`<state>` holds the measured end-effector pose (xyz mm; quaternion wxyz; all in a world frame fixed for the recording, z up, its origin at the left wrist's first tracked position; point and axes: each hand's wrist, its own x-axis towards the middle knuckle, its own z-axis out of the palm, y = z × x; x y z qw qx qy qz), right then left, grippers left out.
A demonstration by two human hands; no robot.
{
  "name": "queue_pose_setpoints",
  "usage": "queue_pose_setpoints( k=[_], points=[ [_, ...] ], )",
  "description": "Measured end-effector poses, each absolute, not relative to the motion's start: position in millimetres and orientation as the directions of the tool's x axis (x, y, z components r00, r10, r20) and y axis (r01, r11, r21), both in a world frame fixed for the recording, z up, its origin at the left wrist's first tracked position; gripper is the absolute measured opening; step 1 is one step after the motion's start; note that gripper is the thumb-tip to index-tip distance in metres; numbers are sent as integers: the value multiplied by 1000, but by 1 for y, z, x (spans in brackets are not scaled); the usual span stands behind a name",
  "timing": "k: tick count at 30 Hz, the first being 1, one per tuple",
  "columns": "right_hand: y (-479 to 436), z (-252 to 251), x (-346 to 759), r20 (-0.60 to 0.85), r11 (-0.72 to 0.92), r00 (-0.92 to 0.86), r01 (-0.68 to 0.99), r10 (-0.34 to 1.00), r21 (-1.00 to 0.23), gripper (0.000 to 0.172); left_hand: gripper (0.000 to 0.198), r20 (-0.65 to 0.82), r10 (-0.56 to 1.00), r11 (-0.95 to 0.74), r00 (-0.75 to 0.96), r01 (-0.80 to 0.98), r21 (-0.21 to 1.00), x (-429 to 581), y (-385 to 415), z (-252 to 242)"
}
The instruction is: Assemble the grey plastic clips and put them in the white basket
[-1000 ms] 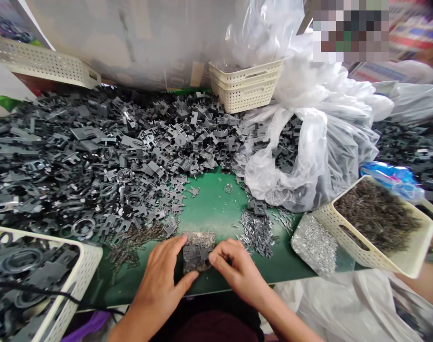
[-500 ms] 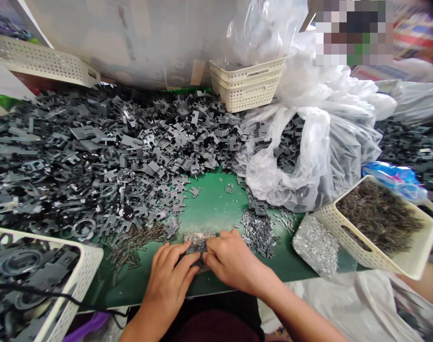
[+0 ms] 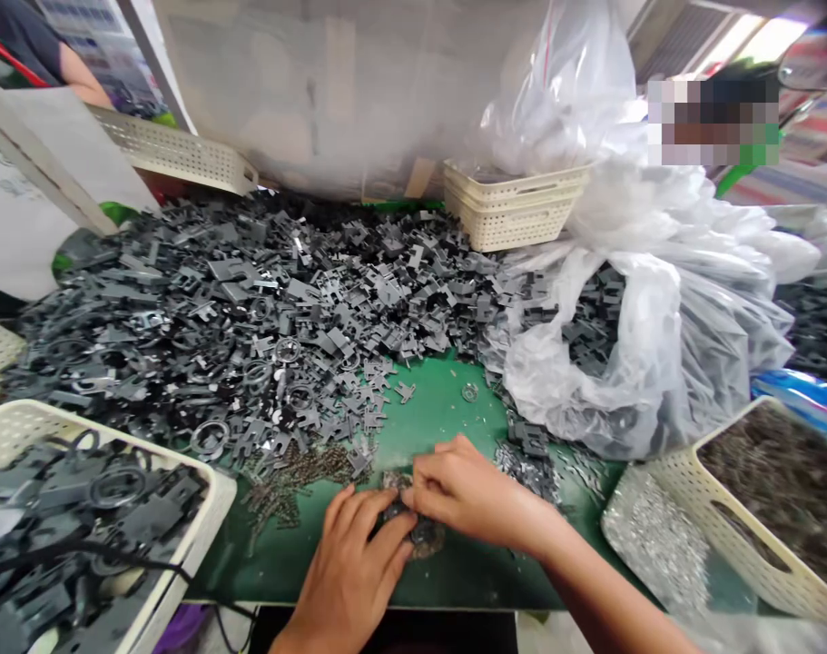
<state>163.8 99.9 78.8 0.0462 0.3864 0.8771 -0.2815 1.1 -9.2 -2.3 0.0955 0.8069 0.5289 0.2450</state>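
My left hand (image 3: 351, 572) and my right hand (image 3: 474, 490) meet on the green mat (image 3: 447, 409) near its front edge. Their fingertips press on a small clump of dark parts (image 3: 419, 531), which they mostly hide. A speckled grey patch (image 3: 394, 479) shows just above the fingers. Behind my hands rises a large heap of flat grey stamped parts and rings (image 3: 250, 309). A scatter of small brown pins (image 3: 297, 481) lies at its front edge, left of my hands.
A white perforated basket of dark parts and rings (image 3: 209, 509) stands at the front left. A basket of dark pins (image 3: 746, 490) and a silver tray of tiny parts (image 3: 651, 536) sit right. A bulging plastic bag (image 3: 631, 363) and stacked baskets (image 3: 515, 213) stand behind.
My hands have closed in over the clump, and my right hand now lies above my left. The whole view has swung, so the table sits further right and lower.
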Motion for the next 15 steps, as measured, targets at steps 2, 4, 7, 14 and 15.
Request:
queue_pose_setpoints(
  k=[2, 4, 7, 14, 15],
  points=[
    [110, 85, 141, -175, 553, -686, 689, 706, -469, 29, 36, 294, 904, -414, 310, 805, 425, 1, -10, -3],
    [118, 85, 109, -60, 605, -706, 645, 706, -467, 27, 39, 309, 909, -399, 279, 798, 453, 0, -10, -3],
    [128, 72, 55, 75, 725, -777, 541, 625, -426, 17, 40, 327, 923, -354, 201, 777, 520, -1, -11, -4],
    [142, 51, 26, 155, 796, -813, 479, 562, -370, 28, 18, 312, 936, -191, -162, 512, 837, -12, -20, -12],
    [140, 54, 36, 168, 767, -797, 466, 581, -442, 35, 15, 243, 933, -119, -265, 411, 904, -13, -20, -11]
  ],
)
